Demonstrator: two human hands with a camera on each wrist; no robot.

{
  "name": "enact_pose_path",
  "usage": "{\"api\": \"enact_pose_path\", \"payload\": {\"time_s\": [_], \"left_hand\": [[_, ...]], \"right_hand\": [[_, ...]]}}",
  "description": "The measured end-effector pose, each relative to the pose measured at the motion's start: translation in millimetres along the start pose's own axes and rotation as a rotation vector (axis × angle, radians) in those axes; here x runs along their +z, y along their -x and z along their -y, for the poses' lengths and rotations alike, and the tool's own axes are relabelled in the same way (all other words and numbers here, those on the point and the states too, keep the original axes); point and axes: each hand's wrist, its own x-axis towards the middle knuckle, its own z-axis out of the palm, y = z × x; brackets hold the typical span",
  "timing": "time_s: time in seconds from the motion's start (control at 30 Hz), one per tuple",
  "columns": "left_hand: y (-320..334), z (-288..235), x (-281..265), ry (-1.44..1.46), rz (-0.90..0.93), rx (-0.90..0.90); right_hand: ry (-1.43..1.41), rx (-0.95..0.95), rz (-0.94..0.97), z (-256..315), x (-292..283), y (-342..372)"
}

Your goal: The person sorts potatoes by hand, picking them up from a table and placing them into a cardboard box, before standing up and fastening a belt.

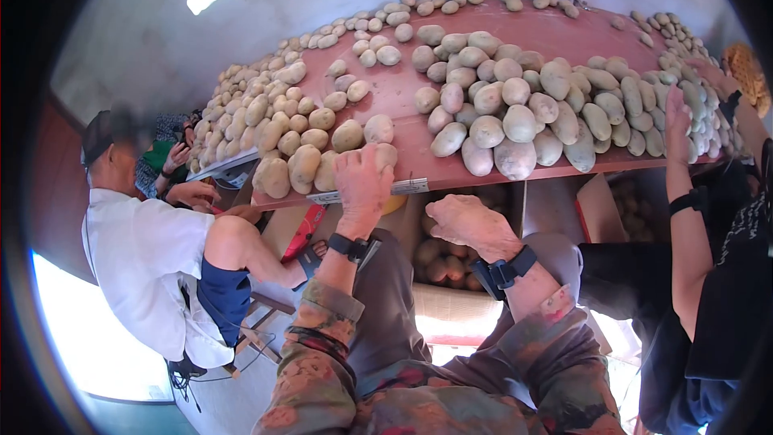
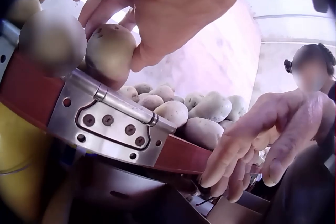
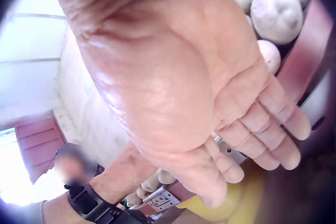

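Note:
At the near edge of the red table my left hand [image 1: 362, 184] grips a potato [image 2: 111, 50], its thumb on one side and fingers on the other in the left wrist view. Another potato [image 2: 52, 43] sits right beside it, above a metal hinge [image 2: 107, 124] on the table edge. My right hand [image 1: 471, 221] is held in front of the edge, over a cardboard box [image 1: 455, 302] with potatoes inside. In the right wrist view its palm [image 3: 173, 77] shows, fingers [image 3: 268, 119] extended and holding nothing.
Heaps of potatoes [image 1: 519, 93] cover much of the red table [image 1: 403, 113]. A person in a white shirt [image 1: 149, 258] sits at the left. At the right, another person's arm [image 1: 684, 250] reaches to the potatoes. A second box [image 1: 600, 209] stands under the table.

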Motion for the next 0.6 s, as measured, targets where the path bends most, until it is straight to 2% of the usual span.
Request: {"api": "enact_pose_path", "payload": {"time_s": [0.03,0.07,0.17,0.23,0.27,0.33,0.43,0.6], "left_hand": [[1.2,0.1,2.1,0.026,-0.077,-0.012],[3.1,0.0,4.5,0.031,-0.076,-0.010],[2.1,-3.3,-3.0,0.006,-0.016,0.018],[-2.0,-5.7,-10.5,-0.021,0.126,-0.074],[-2.8,-7.5,-14.9,-0.016,0.125,-0.070],[-2.2,-10.7,-23.1,0.073,0.055,0.116],[5.3,5.7,-4.5,-0.004,0.126,0.208],[7.6,1.2,2.3,0.044,0.128,0.135]], "right_hand": [[-0.005,-0.018,-0.030,-1.1,2.8,0.4],[-0.008,-0.039,-0.059,-1.9,4.8,0.5],[-0.027,-0.044,-0.055,-2.6,6.0,-1.2],[-0.032,-0.036,-0.043,0.4,0.9,1.6],[-0.033,-0.031,-0.029,1.2,-1.4,2.5],[-0.038,-0.008,-0.013,2.0,-1.5,0.5],[-0.051,0.010,0.002,5.2,-6.9,6.3],[-0.049,0.022,0.031,2.1,-0.4,-0.1]]}}
